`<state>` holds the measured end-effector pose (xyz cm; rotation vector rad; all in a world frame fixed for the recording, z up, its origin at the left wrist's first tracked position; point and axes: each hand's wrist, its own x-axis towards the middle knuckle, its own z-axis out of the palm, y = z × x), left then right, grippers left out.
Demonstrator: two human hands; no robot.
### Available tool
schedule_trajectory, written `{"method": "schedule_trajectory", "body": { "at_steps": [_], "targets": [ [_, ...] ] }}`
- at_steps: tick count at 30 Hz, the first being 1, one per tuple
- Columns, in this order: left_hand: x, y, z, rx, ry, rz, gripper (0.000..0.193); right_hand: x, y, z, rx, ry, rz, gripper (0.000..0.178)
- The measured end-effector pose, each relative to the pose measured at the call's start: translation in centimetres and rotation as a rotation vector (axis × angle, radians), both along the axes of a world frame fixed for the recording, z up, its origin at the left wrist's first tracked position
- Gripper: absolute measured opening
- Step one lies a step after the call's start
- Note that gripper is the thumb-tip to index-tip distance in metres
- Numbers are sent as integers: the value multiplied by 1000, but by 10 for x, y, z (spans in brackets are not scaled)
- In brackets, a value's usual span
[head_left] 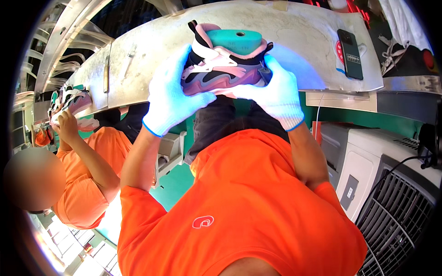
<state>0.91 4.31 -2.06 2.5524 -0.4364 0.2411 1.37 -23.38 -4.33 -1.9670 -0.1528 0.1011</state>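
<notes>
Both of my hands wear white knitted gloves that glow bluish in the light. Between them I hold a pink, purple, black and white sneaker (216, 69) with a green shoe last (235, 40) filling its opening. My left hand (172, 94) grips the left end, its thumb along the lower edge of the sole. At the right end, next to a black pull tab, my right hand (276, 92) is closed on the shoe, thumb under the sole. The shoe is held over the front edge of the metal worktable (138, 69).
A dark phone (351, 54) lies on the table at right, partly over a red and white item. Beyond it sits a dark shoe with laces (400, 57). At left, a co-worker in orange (92, 184) handles a similar sneaker (73, 100). A grey-white machine (368, 156) stands at right.
</notes>
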Motion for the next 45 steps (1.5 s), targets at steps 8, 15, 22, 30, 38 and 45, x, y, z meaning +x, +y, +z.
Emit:
{"method": "schedule_trajectory", "body": {
  "at_steps": [8,15,22,30,38,45],
  "targets": [
    [2,-33,-6,-90,-58,147,95,-2,3,-6,-11,-55,-55,61],
    [15,-62,13,-92,55,174,107,19,-33,-12,97,195,138,42],
    [19,-67,14,-164,246,272,102,33,-28,-7,190,342,74,52],
    [20,-70,10,-295,122,187,107,25,-22,-12,135,231,56,54],
    [14,-66,8,-239,64,128,111,41,-47,-1,225,525,218,71],
    [6,-74,13,-196,54,162,109,41,-54,-15,514,430,245,47]
  ]
}}
